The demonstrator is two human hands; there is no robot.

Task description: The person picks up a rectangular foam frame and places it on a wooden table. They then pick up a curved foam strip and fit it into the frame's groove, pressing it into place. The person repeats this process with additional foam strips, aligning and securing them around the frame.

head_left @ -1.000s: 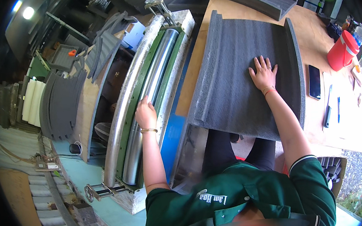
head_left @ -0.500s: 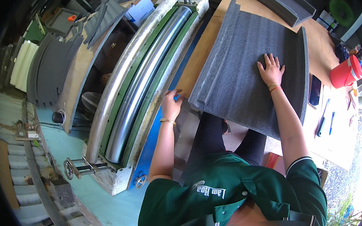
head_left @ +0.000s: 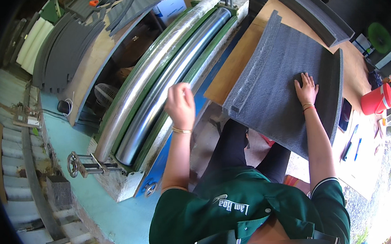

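Note:
A dark grey foam panel (head_left: 273, 75) with raised ridges along two sides lies on a wooden table (head_left: 234, 56). My right hand (head_left: 307, 90) rests flat on it near the right ridge, fingers spread and palm down. My left hand (head_left: 180, 107) is raised beside the panel's left side, in front of a machine with a shiny steel roller (head_left: 150, 114). Its fingers are curled in, and whatever they may hold is hidden. I cannot tell whether this hand touches the machine.
Another channel-shaped grey foam piece (head_left: 312, 16) lies at the table's far end. On the right are a red bucket (head_left: 376, 100), a black phone (head_left: 345, 116) and a blue pen (head_left: 358, 149). Grey foam sheets (head_left: 68, 54) lie at far left. A hand wheel (head_left: 72, 164) juts from the machine.
My left hand has lifted away from beside the panel's near left corner toward the roller, its fingers now curled tighter. My right hand stays flat on the panel. The whole view has shifted slightly.

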